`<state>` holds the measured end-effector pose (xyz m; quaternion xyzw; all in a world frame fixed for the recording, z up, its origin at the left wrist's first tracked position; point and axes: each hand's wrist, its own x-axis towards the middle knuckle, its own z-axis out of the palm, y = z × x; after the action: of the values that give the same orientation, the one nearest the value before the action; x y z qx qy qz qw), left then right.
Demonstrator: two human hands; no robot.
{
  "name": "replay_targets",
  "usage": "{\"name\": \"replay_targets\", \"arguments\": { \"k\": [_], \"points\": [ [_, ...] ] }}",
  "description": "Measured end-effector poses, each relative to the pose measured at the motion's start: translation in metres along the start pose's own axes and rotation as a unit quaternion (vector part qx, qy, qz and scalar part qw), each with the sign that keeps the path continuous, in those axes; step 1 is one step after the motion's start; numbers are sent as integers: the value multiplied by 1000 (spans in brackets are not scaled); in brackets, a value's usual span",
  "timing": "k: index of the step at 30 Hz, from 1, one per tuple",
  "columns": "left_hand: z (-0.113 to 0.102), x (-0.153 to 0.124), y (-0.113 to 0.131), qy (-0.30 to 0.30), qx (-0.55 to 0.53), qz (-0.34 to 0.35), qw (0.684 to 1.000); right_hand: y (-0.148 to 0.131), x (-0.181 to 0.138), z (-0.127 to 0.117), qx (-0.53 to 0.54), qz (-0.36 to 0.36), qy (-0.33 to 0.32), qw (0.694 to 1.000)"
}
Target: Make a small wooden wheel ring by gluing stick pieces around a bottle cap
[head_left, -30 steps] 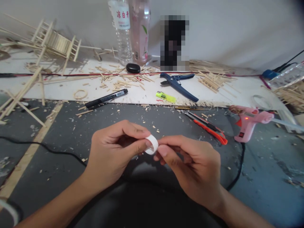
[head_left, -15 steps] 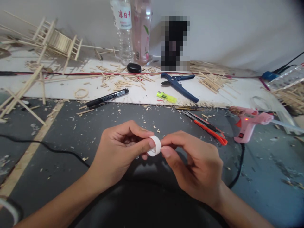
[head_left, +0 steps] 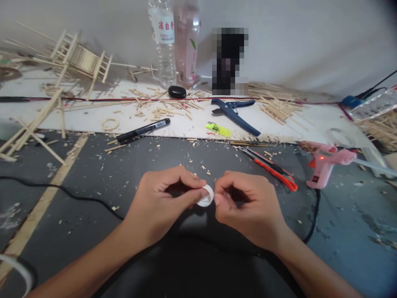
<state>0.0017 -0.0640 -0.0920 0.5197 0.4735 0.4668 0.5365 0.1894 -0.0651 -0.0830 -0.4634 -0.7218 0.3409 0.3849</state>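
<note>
My left hand point(head_left: 169, 203) pinches a small white ring point(head_left: 209, 196) between thumb and fingers, above the dark grey tabletop. It looks like a narrow roll of tape, with its opening partly turned to me. My right hand point(head_left: 248, 203) is closed in a pinch just right of the ring, its fingertips beside the ring's right edge. Whatever lies between those fingertips is hidden or too small to make out. Beyond my right hand lies an orange-and-black utility knife point(head_left: 269, 167).
A pink glue gun point(head_left: 322, 163) with a lit red light stands at right, its black cord trailing down. Along the white board are a marker point(head_left: 143, 130), a yellow lighter point(head_left: 218, 129), blue cutters point(head_left: 237, 116) and loose sticks. Two bottles point(head_left: 166, 58) and a stick model point(head_left: 82, 62) stand behind.
My right fingers have curled in tighter and come slightly away from the ring's edge. The ring in my left hand has turned a little and sits slightly lower right. The whole view has shifted slightly.
</note>
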Motion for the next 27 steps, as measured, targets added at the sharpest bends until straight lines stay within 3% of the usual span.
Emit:
{"name": "replay_targets", "arguments": {
  "k": [7,13,17,23,27],
  "points": [
    [-4,-2,5,-72,-90,-30,993,20,9,-12,-23,41,46,998],
    [-8,-3,2,-165,-3,14,986,30,14,-28,-140,39,-58,988],
    [-7,1,-9,-163,34,32,985,35,18,-38,-202,37,-107,973],
    [-6,2,-12,-171,10,39,984,34,20,-42,-214,8,-70,974],
    [-4,-6,-2,-146,-70,11,987,15,6,-22,-85,-74,-70,991]
  ]
}}
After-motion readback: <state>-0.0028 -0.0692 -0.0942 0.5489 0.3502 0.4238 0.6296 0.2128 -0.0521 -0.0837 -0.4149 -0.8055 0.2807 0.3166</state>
